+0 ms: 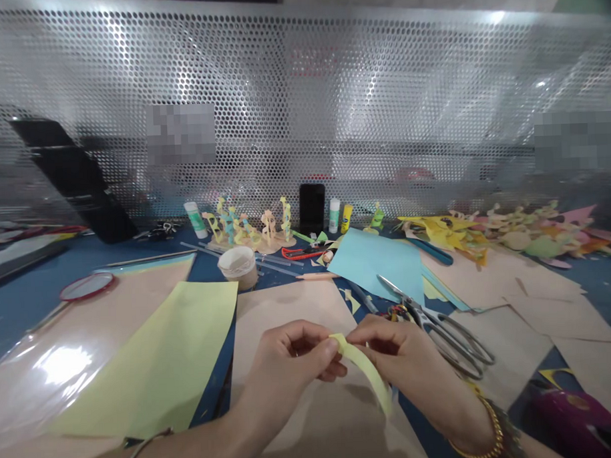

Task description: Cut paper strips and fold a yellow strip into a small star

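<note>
A narrow pale yellow paper strip [371, 375] is held between both hands, its free end curving down to the right. My left hand [300, 355] pinches the strip's upper end between thumb and fingers. Close beside it, my right hand [397, 351] is closed on the same strip near that end. Under the hands lies a beige sheet [293, 306]. To the right of my right hand are large scissors [439, 331] with open blades, partly over a light blue sheet [377, 260].
Yellow sheet [164, 354] and a plastic-covered sheet [84, 350] lie left. Farther back are a white cup [238, 266], paper figures [250, 231], glue sticks [334, 216], an upright phone [312, 207] and a red cutter [301, 253]. Yellow cut paper [446, 232] lies back right.
</note>
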Tool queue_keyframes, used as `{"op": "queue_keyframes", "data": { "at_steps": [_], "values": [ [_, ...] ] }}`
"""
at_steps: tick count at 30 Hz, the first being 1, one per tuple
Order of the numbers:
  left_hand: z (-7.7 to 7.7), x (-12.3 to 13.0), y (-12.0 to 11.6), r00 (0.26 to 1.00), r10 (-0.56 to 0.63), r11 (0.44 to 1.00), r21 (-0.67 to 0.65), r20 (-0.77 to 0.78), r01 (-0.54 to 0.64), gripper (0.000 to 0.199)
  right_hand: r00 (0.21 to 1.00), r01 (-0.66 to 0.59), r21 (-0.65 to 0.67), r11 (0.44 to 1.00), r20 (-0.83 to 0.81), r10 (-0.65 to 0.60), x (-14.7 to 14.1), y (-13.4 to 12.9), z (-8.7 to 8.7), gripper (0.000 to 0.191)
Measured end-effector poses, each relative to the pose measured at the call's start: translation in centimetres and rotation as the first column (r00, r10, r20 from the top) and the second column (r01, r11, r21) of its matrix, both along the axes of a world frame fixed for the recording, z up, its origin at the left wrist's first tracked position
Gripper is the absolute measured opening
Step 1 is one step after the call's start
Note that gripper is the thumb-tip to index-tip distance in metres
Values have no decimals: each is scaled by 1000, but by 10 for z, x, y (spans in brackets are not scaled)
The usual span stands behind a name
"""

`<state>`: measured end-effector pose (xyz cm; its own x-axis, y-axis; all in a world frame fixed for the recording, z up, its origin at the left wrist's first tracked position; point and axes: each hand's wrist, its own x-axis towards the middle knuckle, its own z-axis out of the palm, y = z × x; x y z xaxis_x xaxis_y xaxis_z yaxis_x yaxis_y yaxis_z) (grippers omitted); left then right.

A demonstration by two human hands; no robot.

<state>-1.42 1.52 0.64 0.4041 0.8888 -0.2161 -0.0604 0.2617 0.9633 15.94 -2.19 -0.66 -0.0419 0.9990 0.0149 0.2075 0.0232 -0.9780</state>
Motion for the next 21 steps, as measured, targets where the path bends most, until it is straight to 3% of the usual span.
{"op": "queue_keyframes", "data": {
  "at_steps": [8,14,18,21],
  "values": [
    [2,2,-3,999,22,997,73,-32,-20,6,999,3,-9,1000,37,-2,-4,-4,4,22],
    [2,1,-6,999,-43,996,79,-19,44,9,993,87,-14,996,77,-85,-9,-6,10,19],
    [4,1,-6,999,-3,983,184,-33,9,17,984,123,-19,992,134,-120,-11,-8,10,18],
    [6,0,-4,996,5,968,250,-88,17,5,982,103,-4,995,159,-101,-10,-9,8,17]
  ]
}}
